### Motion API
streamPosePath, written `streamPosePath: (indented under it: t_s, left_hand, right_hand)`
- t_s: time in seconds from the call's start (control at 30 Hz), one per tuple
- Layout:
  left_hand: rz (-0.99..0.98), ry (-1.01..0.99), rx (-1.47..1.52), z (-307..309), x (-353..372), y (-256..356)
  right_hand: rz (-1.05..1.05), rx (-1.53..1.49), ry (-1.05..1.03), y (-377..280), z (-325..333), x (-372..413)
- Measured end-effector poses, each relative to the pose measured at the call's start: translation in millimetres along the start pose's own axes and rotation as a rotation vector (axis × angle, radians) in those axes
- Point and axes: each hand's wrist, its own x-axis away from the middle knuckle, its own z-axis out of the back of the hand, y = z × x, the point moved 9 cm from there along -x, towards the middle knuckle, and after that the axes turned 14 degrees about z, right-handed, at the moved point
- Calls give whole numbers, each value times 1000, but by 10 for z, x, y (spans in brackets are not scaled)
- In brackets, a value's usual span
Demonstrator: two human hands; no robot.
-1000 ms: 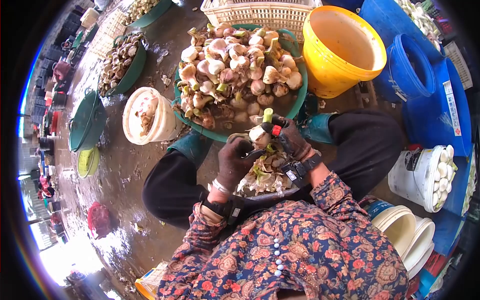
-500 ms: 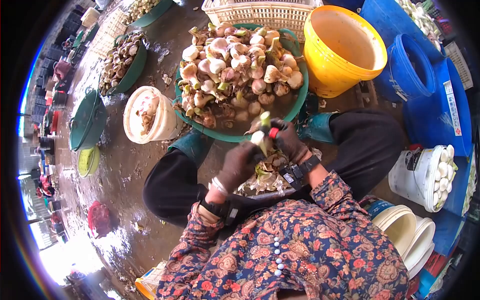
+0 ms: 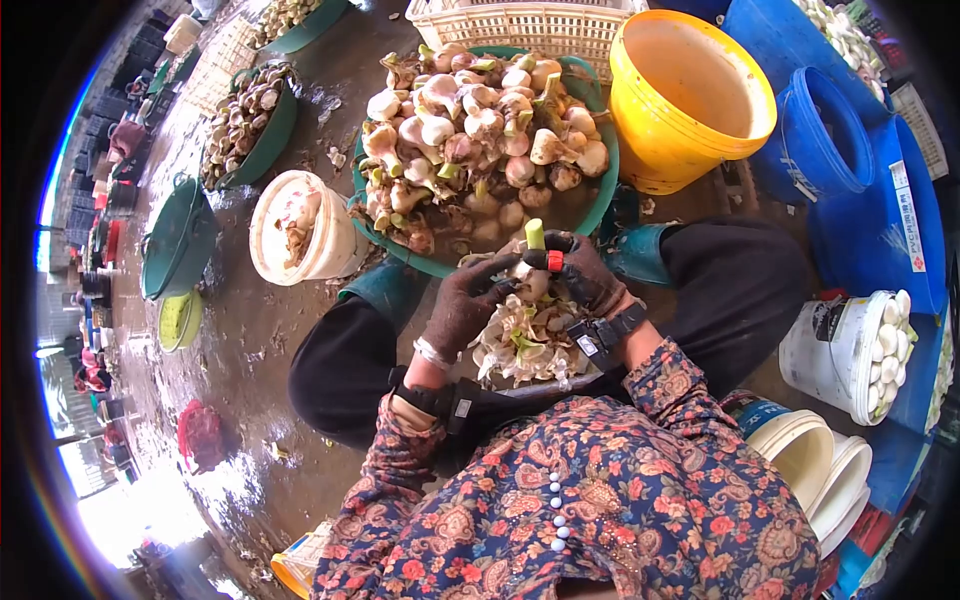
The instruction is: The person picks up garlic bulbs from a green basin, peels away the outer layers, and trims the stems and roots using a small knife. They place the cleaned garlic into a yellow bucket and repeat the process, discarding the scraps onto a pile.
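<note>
A garlic bulb point(image 3: 535, 285) with a cut green stem is between my gloved hands, stem pointing up. My right hand point(image 3: 588, 275) is closed around its stem side; a small red band or piece shows at its index finger. My left hand point(image 3: 465, 308) reaches in from the other side, fingers bent and pressed against the bulb. Part of the bulb is hidden by the fingers. Just below lies a heap of garlic skins point(image 3: 525, 345) between my legs. Beyond my hands stands a green tub point(image 3: 612, 185) piled with unpeeled garlic bulbs point(image 3: 470, 120) in brownish water.
A white bucket point(image 3: 345, 250) holding garlic scraps stands left of the tub, and a yellow bucket point(image 3: 690, 150) stands to its right. A white bucket of peeled garlic point(image 3: 810, 350) is at my right. Blue containers point(image 3: 870, 230) line the right side. The floor point(image 3: 290, 350) is wet.
My left hand has shifted slightly left and its fingers have spread along the bulb. The bulb has come more upright, its round body showing lower down. More of the skin heap is visible.
</note>
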Motion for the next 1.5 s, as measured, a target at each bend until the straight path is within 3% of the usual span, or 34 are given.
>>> streamPosePath:
  t_s: [0.07, 0.13, 0.27, 0.37, 0.4, 0.47, 0.5, 0.57, 0.6, 0.7, 0.77, 0.9, 0.97, 1.0, 1.07, 1.13, 1.2, 1.27, 1.33, 1.4, 1.43, 1.5]
  left_hand:
    - [7, -8, 17, -33, 2, -103]
    - [-78, 45, -111, -23, 41, -6]
    - [-64, 117, -331, -74, 143, 66]
    - [29, -140, -637, -458, 341, -158]
    - [-70, -247, -704, -615, 449, -156]
    - [214, -499, -910, -719, 612, -565]
    - [213, -501, -910, -718, 597, -602]
    - [243, 3, -258, -263, 378, -510]
    - [213, 163, -51, -83, 306, -358]
    - [107, 330, 126, 167, 170, -54]
    - [-136, 214, -93, 54, 118, 69]
    - [-139, 190, -222, -30, 131, 28]
    - [-130, 204, -467, -142, 170, 76]
    - [-86, 130, -459, -239, 208, 31]
    - [-58, -109, -594, -565, 425, -161]
    - [-3, -448, -896, -865, 649, -581]
    - [92, -523, -835, -815, 693, -722]
    - [288, -316, -834, -527, 509, -733]
    - [175, -2, -488, -244, 321, -384]
    - [139, 242, 76, -3, 163, -301]
    - [139, 242, 76, 24, 78, -253]
    - [236, 140, 362, 4, -38, -298]
  right_hand:
    - [71, 79, -42, 10, 32, -14]
    - [79, 106, -62, -26, -7, 12]
    - [66, 112, -40, 122, -3, 2]
    - [-40, -190, 229, 224, 136, 6]
    - [-39, -191, 229, 173, 137, -8]
    - [-8, -224, 234, 93, 158, -33]
    - [-4, -201, 232, 91, 171, -35]
    - [-8, -180, 217, 110, 175, -18]
    - [-20, -160, 192, 130, 132, 9]
    - [-38, -103, 140, 77, 7, 0]
    - [-3, -85, 103, 105, 6, -3]
    - [-68, -24, 109, 298, 90, 34]
    - [-93, -46, 155, 342, 130, 49]
    - [-113, -68, 205, 348, 168, 50]
    - [-103, -498, 344, 543, 259, -28]
    - [-103, -607, 351, 520, 295, -94]
    - [-161, -660, 354, 529, 237, -5]
    - [-213, -713, 350, 452, 182, 38]
    - [-356, -1071, -56, 263, -250, 94]
    - [-341, -932, 32, 464, -203, 64]
    - [-321, -792, 127, 554, -111, 57]
    - [-333, -825, 67, 572, -165, 69]
